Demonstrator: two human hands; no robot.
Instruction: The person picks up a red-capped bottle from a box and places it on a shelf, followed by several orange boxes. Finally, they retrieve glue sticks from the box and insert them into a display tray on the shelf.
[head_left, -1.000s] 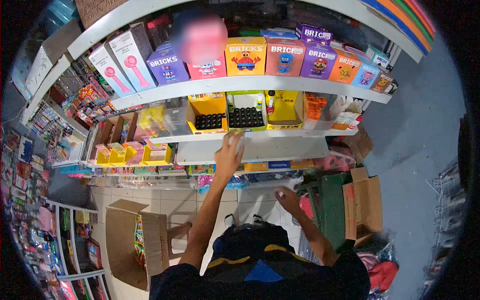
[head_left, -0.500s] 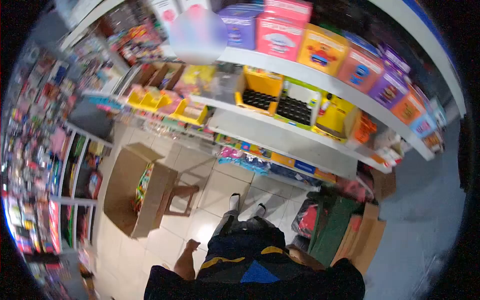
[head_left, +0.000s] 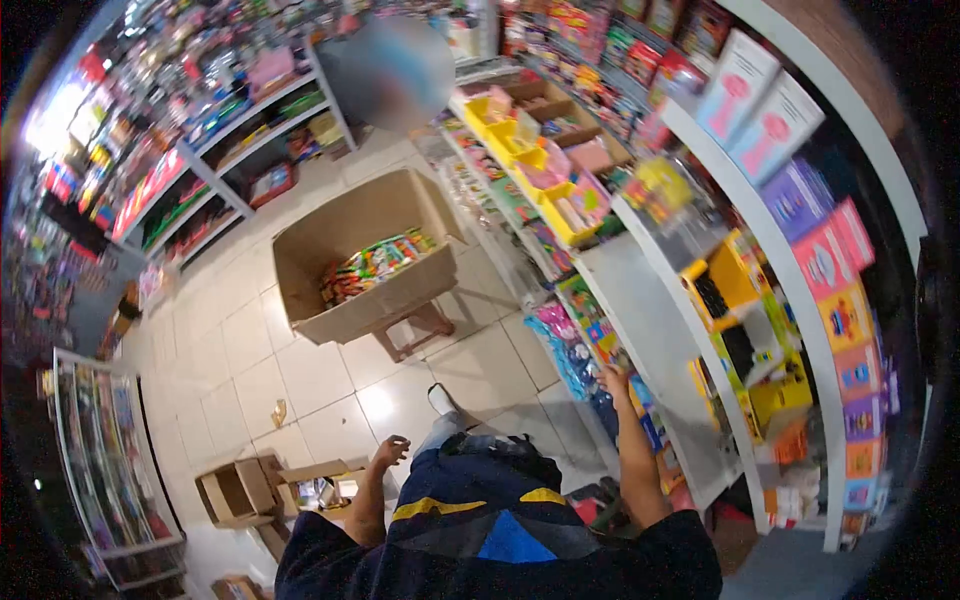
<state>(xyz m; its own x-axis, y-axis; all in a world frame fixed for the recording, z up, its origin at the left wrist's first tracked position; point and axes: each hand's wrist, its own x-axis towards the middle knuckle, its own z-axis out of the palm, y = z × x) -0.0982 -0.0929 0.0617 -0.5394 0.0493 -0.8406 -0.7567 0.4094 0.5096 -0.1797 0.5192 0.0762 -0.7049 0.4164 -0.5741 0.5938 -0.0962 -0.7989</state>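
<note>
My left hand (head_left: 394, 450) hangs beside my left hip over the tiled floor, its fingers apart and nothing in it. My right hand (head_left: 613, 381) reaches out to the right, fingers loosely extended, right by the edge of the lower white shelf (head_left: 655, 365). Colourful packets (head_left: 590, 315) line the rack just past that hand. Ahead of me, an open cardboard box (head_left: 372, 262) rests on a small brown stool (head_left: 413, 332). Many bright wrapped packets (head_left: 380, 265) lie inside the box.
Yellow bins (head_left: 570, 214) sit on the middle shelf to the right, with boxed goods (head_left: 825, 255) above. Low shelves (head_left: 215, 190) full of goods stand at the far left. Small open cartons (head_left: 240, 492) lie on the floor at left, near a glass display case (head_left: 110, 450).
My view has swung left, so the stool and box now lie ahead and the shelves to my right. My right arm has come out from my side toward the shelf.
</note>
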